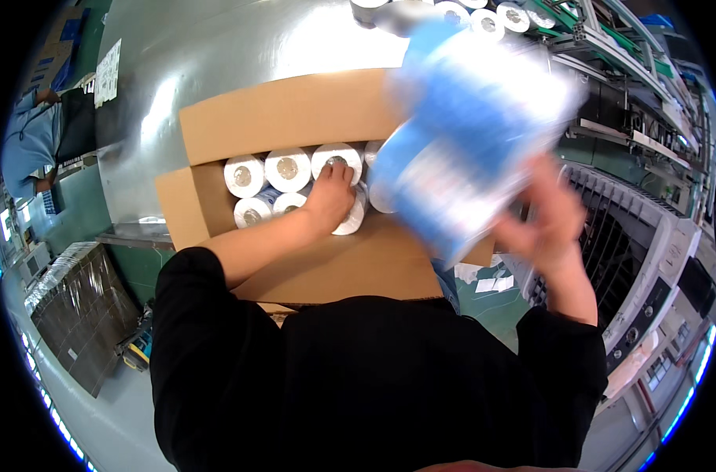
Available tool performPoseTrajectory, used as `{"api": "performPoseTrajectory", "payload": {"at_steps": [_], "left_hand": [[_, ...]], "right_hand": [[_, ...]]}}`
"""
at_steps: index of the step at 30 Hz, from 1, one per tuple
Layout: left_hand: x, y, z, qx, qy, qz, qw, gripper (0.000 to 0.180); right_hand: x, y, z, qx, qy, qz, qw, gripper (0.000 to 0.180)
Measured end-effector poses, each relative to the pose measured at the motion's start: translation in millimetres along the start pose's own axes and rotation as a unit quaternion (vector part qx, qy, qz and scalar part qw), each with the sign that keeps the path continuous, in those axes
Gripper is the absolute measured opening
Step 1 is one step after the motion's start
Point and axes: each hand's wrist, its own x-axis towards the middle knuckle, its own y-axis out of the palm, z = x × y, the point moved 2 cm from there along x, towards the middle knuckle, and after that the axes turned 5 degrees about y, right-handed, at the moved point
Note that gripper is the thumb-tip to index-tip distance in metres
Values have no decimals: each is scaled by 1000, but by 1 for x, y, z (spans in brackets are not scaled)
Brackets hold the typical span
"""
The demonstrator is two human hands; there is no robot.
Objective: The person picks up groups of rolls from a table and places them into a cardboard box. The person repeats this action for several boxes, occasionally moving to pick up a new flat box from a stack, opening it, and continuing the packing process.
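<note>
In the head view, taking the clock face from its middle, we see an open cardboard box lying just toward eleven o'clock, its flaps folded outward. White rolls stand in it in two rows, end faces up, each with a paler-brown core. Our left hand reaches in over the near wall, bent fingertips resting on the end of one roll – whether they grip it, we cannot tell.

Between one and two o'clock, a blue-and-white package is raised close to the camera, badly blurred, hiding the box's right end. Our right hand, at three o'clock, is at the package's lower right side with thumb and fingers spread; the blur keeps us from telling how firmly it holds, if at all.

Behind the box runs a shiny metal table, with more rolls along its far side at one o'clock. A person in blue is between nine and ten.
</note>
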Motion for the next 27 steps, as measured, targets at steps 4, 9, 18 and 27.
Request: {"api": "performPoseTrajectory", "payload": {"at_steps": [4,9,18,27], "left_hand": [[2,14,8,32,-19,-32,999,31],[-3,-7,20,-76,26,35,996,33],[77,-141,123,-540,-154,-213,800,31],[293,-80,198,-130,-176,-155,963,66]], "right_hand": [[-41,74,52,-69,64,337,937,62],[-44,186,16,-266,154,433,847,61],[-24,144,-18,-19,141,361,922,45],[7,154,-226,-152,509,191,825,78]]}}
